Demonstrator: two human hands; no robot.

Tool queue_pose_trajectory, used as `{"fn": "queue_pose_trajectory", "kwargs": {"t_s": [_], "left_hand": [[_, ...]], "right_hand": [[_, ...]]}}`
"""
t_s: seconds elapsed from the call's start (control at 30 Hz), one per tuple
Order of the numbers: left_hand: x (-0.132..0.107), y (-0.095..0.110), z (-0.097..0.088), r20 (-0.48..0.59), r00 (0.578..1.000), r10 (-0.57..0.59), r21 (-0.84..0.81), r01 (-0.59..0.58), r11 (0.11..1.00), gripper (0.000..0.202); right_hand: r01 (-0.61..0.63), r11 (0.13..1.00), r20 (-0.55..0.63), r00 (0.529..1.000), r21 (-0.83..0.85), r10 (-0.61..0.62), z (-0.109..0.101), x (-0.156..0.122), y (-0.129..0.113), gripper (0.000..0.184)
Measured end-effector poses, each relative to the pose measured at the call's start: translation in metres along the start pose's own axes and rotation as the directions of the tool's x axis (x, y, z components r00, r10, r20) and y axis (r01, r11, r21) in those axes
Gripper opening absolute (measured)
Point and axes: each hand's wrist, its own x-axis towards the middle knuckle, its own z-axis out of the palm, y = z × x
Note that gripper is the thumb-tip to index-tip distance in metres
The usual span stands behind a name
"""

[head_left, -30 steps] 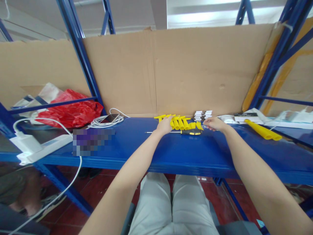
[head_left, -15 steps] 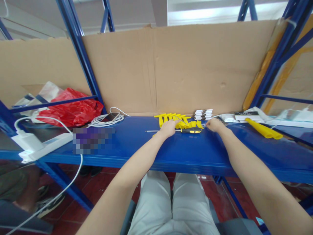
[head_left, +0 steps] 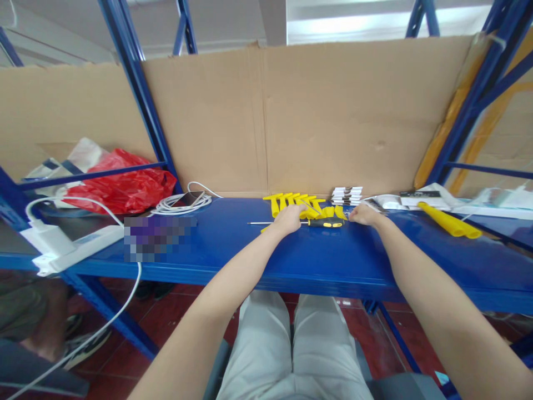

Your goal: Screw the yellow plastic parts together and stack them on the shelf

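Observation:
My left hand (head_left: pixel 288 219) is closed over the blue shelf, beside a row of yellow T-shaped plastic pieces (head_left: pixel 275 205). Whatever its fingers grip is hidden; a thin light rod shows just beyond them. A screwdriver (head_left: pixel 328 222) with a black and yellow handle lies crosswise, its shaft passing by the left hand. My right hand (head_left: pixel 363 214) has its fingers pinched together, at a few tiny shiny bits too small to name. Between the hands lie short yellow pieces (head_left: pixel 328 211). A stack of small white and dark packets (head_left: pixel 347 195) stands behind the right hand.
Yellow tubes (head_left: pixel 452 221) and white packaging (head_left: pixel 422 198) lie on the right. To the left are a coiled white cable (head_left: pixel 181 206), a red plastic bag (head_left: pixel 125 180) and a power strip (head_left: pixel 89 244). Cardboard (head_left: pixel 333 116) walls the back. Another person's shoe (head_left: pixel 87 347) shows below left.
My right hand has shifted very slightly left, its fingers still pinched. My left hand stays almost where it was beside the yellow pieces.

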Motion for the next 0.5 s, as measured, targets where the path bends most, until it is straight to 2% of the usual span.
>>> {"fn": "queue_pose_trajectory", "kwargs": {"t_s": [0.2,0.3,0.4,0.5], "left_hand": [[0.0,0.0,0.001,-0.004,1.0,-0.021,0.004,0.021,1.0,0.055],[0.0,0.001,0.001,-0.01,1.0,-0.017,0.018,0.017,1.0,0.055],[-0.002,0.003,-0.001,-0.016,1.0,-0.013,0.036,0.014,0.999,0.057],[-0.004,0.007,-0.003,-0.027,0.999,-0.018,0.055,0.02,0.998,0.054]], "right_hand": [[-0.012,1.0,0.033,0.999,-0.003,0.012,-0.001,0.001,0.001,0.009],[-0.007,1.0,0.012,1.0,-0.008,0.008,0.0,0.002,-0.001,0.009],[0.074,0.982,-0.082,0.995,0.171,-0.061,-0.001,0.0,-0.012,0.01],[0.217,0.863,-0.181,0.972,0.457,-0.149,-0.002,-0.008,-0.031,0.009]]}}
